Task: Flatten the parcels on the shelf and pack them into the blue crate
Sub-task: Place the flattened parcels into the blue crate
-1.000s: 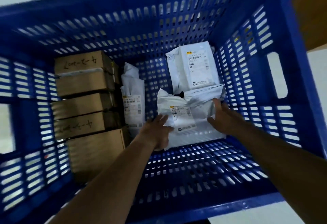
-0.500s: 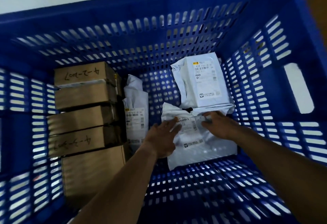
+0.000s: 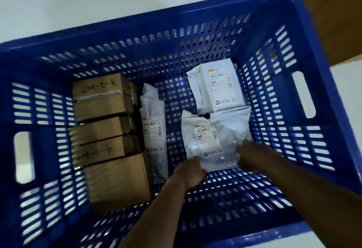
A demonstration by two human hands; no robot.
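Moved since half a second ago: both hands, drawn back from the label area of the near mailer (image 3: 215, 130) to its near edge. That mailer lies where it lay.

1. Blue crate (image 3: 137, 32). Slotted walls and floor, with a hand slot in each end wall. It holds every parcel listed below. The shelf is out of view.

2. Cardboard boxes (image 3: 101, 128). Five, brown, in one row hard against the left wall, faces touching. They are probably packed tight so that the rigid stock takes one side and leaves floor for soft goods.

3. Narrow mailer (image 3: 153, 136). White, long, label up, just beside the box row. It likely sits there to fill the slim strip next to the boxes.

4. Left hand (image 3: 189, 173). At the near-left corner of the near mailer, back uppermost, fingers tucked out of sight beneath it. Whether its grip has the corner or merely rests there cannot be told.

5. Near mailer. White, label up, flat on the crate floor right of centre. Its far edge meets the next item, and which overlaps which is unclear.

6. Far mailer (image 3: 221, 91). White, boxy contents, label up, close to the right wall.

7. Right hand (image 3: 252, 155). Fingers straight and spread, palm down on the near-right part of the near mailer. Its grip is open and has hold of nothing. It appears to be pressing the bag flat so that later parcels can lie on top.
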